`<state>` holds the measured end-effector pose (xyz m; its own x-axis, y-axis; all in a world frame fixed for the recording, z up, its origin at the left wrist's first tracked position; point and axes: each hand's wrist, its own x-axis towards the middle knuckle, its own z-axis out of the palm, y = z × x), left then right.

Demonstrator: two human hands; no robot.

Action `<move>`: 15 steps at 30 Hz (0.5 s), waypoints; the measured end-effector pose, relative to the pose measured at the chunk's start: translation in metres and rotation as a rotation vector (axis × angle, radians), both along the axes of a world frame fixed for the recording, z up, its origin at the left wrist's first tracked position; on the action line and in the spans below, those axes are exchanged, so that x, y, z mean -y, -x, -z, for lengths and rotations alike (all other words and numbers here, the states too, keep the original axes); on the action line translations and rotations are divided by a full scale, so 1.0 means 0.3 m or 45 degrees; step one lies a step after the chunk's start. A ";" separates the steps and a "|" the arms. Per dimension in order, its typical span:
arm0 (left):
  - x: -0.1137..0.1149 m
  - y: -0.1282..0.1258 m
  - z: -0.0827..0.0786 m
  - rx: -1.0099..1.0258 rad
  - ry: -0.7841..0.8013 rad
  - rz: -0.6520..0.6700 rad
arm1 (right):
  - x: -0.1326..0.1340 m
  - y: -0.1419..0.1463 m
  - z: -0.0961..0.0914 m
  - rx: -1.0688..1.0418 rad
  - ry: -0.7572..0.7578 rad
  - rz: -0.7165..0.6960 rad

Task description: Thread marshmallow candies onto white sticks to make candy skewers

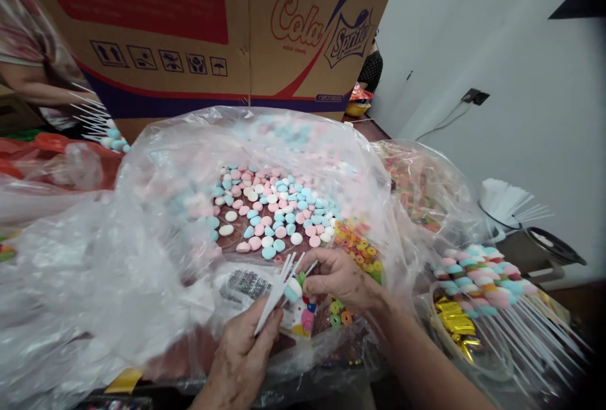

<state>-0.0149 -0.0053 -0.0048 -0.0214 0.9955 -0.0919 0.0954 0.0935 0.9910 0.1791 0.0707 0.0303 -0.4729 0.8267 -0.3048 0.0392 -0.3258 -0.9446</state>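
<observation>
My left hand (243, 350) is closed around a bundle of white plastic sticks (279, 290), tips pointing up and right. My right hand (338, 277) pinches a small candy (296, 285) at the tip of one stick. Both hands hover over an open clear plastic bag (142, 239) that holds pink, blue and white marshmallow candies (269, 208). Colourful ring-shaped gummies (360, 249) lie just beyond my right hand.
A large Cola and Sprite cardboard box (199, 24) stands behind the bag. At right, finished candy skewers (483, 277) lie in a container, with gold wrappers (454, 325) and a cup of white sticks (506, 205). Another person (28, 50) holds skewers at far left.
</observation>
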 end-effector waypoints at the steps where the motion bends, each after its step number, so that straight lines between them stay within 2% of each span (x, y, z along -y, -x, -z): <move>1: 0.000 0.000 0.002 0.031 0.027 -0.014 | 0.004 0.008 0.004 -0.027 0.019 0.023; 3: -0.003 0.000 0.010 0.111 0.089 -0.047 | -0.004 0.011 -0.004 -0.101 -0.031 0.079; 5: -0.007 0.001 0.021 0.215 0.142 -0.076 | -0.034 -0.009 -0.027 -0.067 -0.217 0.197; 6: -0.009 0.001 0.027 0.269 0.168 -0.083 | -0.055 -0.025 -0.041 0.053 -0.353 0.279; 8: -0.011 0.001 0.035 0.360 0.204 -0.096 | -0.098 -0.060 -0.061 0.506 -0.654 0.388; 9: -0.012 0.001 0.037 0.391 0.214 -0.103 | -0.116 -0.075 -0.066 0.782 -0.794 0.378; 11: -0.012 0.003 0.039 0.440 0.225 -0.119 | -0.139 -0.092 -0.063 1.247 -1.007 0.213; 13: -0.012 0.006 0.040 0.491 0.248 -0.104 | -0.143 -0.091 -0.048 1.528 -1.100 -0.005; 15: -0.013 0.008 0.042 0.528 0.263 -0.074 | -0.138 -0.082 -0.030 1.679 -1.134 -0.099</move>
